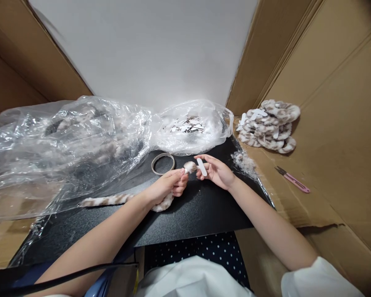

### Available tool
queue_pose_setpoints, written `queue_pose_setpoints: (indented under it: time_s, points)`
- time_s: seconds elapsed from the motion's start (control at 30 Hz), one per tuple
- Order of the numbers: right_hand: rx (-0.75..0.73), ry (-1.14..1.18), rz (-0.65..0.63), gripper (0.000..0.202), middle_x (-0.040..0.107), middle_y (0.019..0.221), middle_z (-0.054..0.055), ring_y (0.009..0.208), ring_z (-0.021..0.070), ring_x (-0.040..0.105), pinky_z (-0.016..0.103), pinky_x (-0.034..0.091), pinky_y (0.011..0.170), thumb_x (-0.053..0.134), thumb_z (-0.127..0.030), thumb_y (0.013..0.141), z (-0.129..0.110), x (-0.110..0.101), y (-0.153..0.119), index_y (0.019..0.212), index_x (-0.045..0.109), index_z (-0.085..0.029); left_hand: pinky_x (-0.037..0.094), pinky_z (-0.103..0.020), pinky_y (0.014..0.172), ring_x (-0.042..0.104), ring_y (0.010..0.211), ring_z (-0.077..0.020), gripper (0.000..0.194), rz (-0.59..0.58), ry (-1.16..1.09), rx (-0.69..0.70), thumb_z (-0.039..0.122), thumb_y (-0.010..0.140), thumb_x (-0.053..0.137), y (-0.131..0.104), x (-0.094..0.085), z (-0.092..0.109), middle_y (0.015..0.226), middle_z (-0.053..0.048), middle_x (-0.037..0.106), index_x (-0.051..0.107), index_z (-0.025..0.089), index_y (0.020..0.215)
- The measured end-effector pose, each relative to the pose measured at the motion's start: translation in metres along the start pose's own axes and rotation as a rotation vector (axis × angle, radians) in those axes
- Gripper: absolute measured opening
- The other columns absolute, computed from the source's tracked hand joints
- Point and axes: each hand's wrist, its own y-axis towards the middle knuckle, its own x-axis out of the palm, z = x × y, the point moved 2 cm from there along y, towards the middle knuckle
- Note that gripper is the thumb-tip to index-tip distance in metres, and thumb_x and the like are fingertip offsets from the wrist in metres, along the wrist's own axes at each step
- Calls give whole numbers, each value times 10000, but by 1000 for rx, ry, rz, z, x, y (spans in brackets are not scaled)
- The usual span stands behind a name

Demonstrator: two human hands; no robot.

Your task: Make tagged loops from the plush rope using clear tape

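Note:
A furry white-and-brown strip [106,200] lies across the black work surface and passes under my left forearm. My left hand [173,183] is closed on the strip near one end, and a short fluffy tip [190,167] sticks out past its fingers. Against that tip is a white flat tab [202,167] with rounded ends. My right hand [216,171] has the tab between its fingers, with the index finger stretched above it. Exactly how the tab joins the strip is too small to tell.
A tape roll [163,164] lies behind my left hand. Clear plastic bags hold furry strips [92,136] and many white tabs [188,123]. At right are piled furry strips [268,126], loose fluff [245,163] and pink-handled snips [293,180]. Cardboard walls [334,103] flank the table.

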Motion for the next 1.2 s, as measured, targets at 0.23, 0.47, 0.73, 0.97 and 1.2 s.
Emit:
queue_pose_setpoints:
  time_s: [0.23, 0.47, 0.73, 0.97, 1.2]
  points:
    - [465, -27, -472, 591, 737, 747, 125, 727, 228, 713, 319, 522, 672, 459, -715, 816, 15, 26, -14, 770, 610, -146, 391, -196, 447, 401, 453, -79, 309, 178, -54, 500, 396, 827, 644, -18, 19, 56, 528, 32, 430, 517, 156, 679]
    - [214, 483, -330, 470, 657, 1155, 80, 1035, 192, 612, 331, 492, 875, 362, -603, 933, 5, 135, -22, 985, 607, -205, 313, -226, 369, 322, 373, -86, 276, 76, -168, 544, 368, 924, 433, -76, 69, 96, 510, 26, 380, 635, 197, 848]
    - [-444, 309, 147, 193, 538, 664, -32, 616, 108, 556, 276, 535, 725, 388, -291, 980, -72, 86, 8, 879, 541, -230, 210, -142, 311, 185, 357, -41, 283, 151, -171, 547, 430, 944, 450, -75, 19, 95, 516, 71, 304, 593, 189, 906]
    - [-506, 92, 460, 361, 354, 496, -92, 355, 47, 250, 190, 282, 350, 564, -555, 842, -50, 29, 19, 770, 551, -202, 529, -247, 491, 526, 501, -100, 295, 355, 16, 438, 401, 841, 615, -21, -30, 62, 680, 12, 567, 572, 142, 976]
    - [-426, -230, 405, 391, 490, 538, -41, 436, 59, 404, 186, 329, 394, 700, -540, 706, -10, 22, 22, 636, 577, -175, 536, -217, 678, 612, 684, -108, 315, 491, -68, 529, 276, 706, 742, -15, -41, 49, 816, -35, 664, 667, 100, 956]
